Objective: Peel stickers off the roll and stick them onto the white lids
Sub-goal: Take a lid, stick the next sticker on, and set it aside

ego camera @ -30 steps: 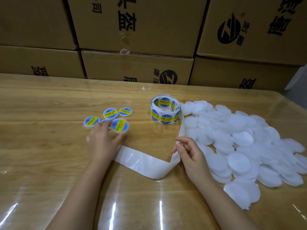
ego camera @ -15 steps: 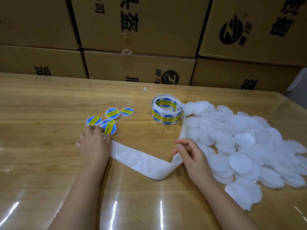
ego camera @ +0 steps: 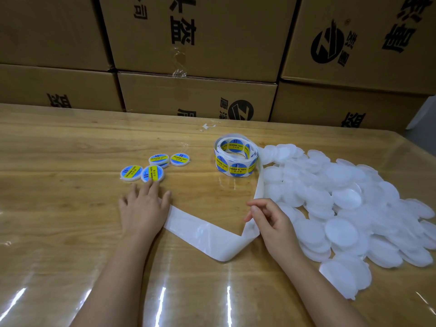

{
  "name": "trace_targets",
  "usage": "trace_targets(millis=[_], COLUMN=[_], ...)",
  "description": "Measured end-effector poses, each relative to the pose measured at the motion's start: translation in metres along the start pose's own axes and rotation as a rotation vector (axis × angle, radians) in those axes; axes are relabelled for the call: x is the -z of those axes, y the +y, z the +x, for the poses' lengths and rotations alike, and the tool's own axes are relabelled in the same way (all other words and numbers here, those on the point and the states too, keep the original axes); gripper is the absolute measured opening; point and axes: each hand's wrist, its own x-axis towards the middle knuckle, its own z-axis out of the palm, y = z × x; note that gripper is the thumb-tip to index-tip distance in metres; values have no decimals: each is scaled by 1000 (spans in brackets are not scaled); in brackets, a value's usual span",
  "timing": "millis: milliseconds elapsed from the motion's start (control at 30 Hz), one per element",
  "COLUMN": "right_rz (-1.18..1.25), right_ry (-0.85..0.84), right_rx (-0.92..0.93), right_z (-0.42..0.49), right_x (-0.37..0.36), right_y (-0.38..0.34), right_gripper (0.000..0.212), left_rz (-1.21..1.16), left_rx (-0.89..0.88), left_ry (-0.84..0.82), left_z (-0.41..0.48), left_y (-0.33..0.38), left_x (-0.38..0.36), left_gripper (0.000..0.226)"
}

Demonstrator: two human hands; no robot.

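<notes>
A roll of blue and yellow round stickers point(ego camera: 236, 155) stands on the wooden table. Its empty white backing strip point(ego camera: 212, 234) trails down and left across the table. My right hand point(ego camera: 271, 223) pinches that strip where it bends, beside a big heap of plain white lids point(ego camera: 342, 204). Several lids with stickers on them point(ego camera: 153, 167) lie at the left. My left hand point(ego camera: 144, 206) rests flat on the table and on the strip's end, its fingertips touching the nearest stickered lid point(ego camera: 153, 173).
Stacked cardboard boxes point(ego camera: 200, 55) form a wall along the table's far edge. A clear glossy film covers the tabletop point(ego camera: 70, 142). A small torn scrap point(ego camera: 206, 126) lies behind the roll.
My left hand set a stickered lid down among the others and drew back toward me, flat on the table. My right hand kept its hold on the backing strip.
</notes>
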Motion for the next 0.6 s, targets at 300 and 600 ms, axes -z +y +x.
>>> trace_targets(millis=[300,600], right_rz=[-9,-218], right_ry=[31,222], right_rx=[11,78], right_z=[0,4], right_x=[0,-1], right_y=[-1,1], right_gripper=[20,20], left_rz=[-426,-306], left_rx=[-315,-886], left_ry=[164,-33], left_z=[-15,-53], left_y=[38,76], left_x=[16,12], left_gripper=[35,44])
